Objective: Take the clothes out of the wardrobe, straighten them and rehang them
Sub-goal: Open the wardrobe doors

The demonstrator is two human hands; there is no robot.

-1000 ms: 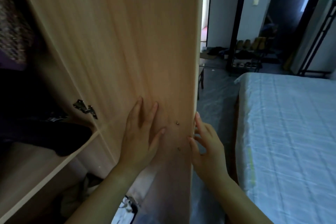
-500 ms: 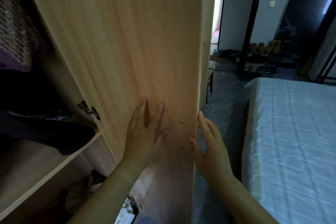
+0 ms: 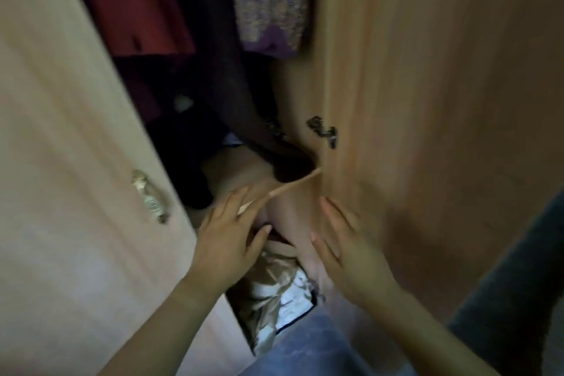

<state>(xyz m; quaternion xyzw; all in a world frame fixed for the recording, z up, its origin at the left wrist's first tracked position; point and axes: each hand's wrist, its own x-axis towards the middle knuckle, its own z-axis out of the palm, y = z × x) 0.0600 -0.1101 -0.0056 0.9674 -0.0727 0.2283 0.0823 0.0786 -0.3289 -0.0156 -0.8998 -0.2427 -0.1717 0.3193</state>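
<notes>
The wardrobe stands open between its left door (image 3: 61,131) and right door (image 3: 427,101). Inside hang a dark red garment (image 3: 134,3), a speckled knit garment with a purple hem (image 3: 271,0) and dark clothes (image 3: 225,107) that reach down to the shelf (image 3: 290,186). My left hand (image 3: 225,244) is in front of the shelf's edge with fingers spread and holds nothing. My right hand (image 3: 348,247) lies near the inner face of the right door, fingers straight and empty. The frame is blurred by motion.
A metal handle (image 3: 149,195) sits on the left door and a hinge (image 3: 325,130) on the right door. Below the shelf lies crumpled beige and white fabric (image 3: 274,293). A blue-grey cloth (image 3: 305,348) shows at the bottom, a dark grey edge (image 3: 525,284) at lower right.
The view has swung left from the room and bed to the wardrobe opening. Both hands have left the right door's outer part and now sit by the shelf edge.
</notes>
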